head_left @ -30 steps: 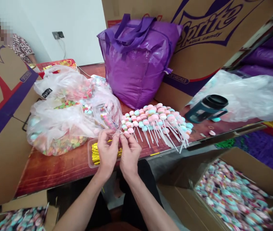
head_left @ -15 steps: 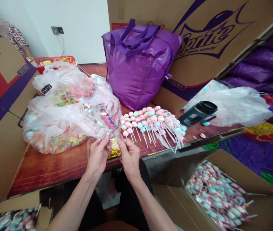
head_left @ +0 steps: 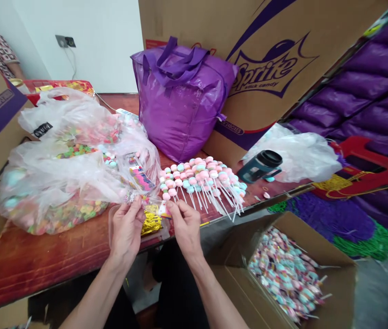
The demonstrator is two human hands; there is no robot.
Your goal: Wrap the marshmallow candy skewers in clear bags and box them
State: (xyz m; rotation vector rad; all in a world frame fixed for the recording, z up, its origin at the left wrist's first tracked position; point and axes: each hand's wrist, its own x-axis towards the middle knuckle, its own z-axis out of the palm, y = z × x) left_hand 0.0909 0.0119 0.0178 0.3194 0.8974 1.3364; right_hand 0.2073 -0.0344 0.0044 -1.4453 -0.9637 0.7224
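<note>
Pinched in my left hand (head_left: 127,228) is one end of a clear plastic wrapper with small print. Thumb and fingers of my right hand (head_left: 185,224) close on the wrapper's other end, where a white printed patch (head_left: 164,210) shows. Beneath the hands lies a clear tray (head_left: 112,224) with gold twist ties (head_left: 151,220) in it. Marshmallow lollipops (head_left: 202,176) in pink, blue and white are heaped just beyond my right hand, their white sticks toward me. Flat printed wrappers (head_left: 142,177) lie past my left hand.
Knotted plastic bags of colourful candy (head_left: 53,183) cover the table's left side. A purple tote bag (head_left: 183,105) stands behind the lollipops. To the right are a dark tumbler (head_left: 259,167) and a white plastic bag (head_left: 293,151). A carton (head_left: 344,283) of wrapped candy sits below.
The view has shifted to the right. My hands have drawn slightly apart, and the wrapper between them shows more. The lollipop heap looks the same.
</note>
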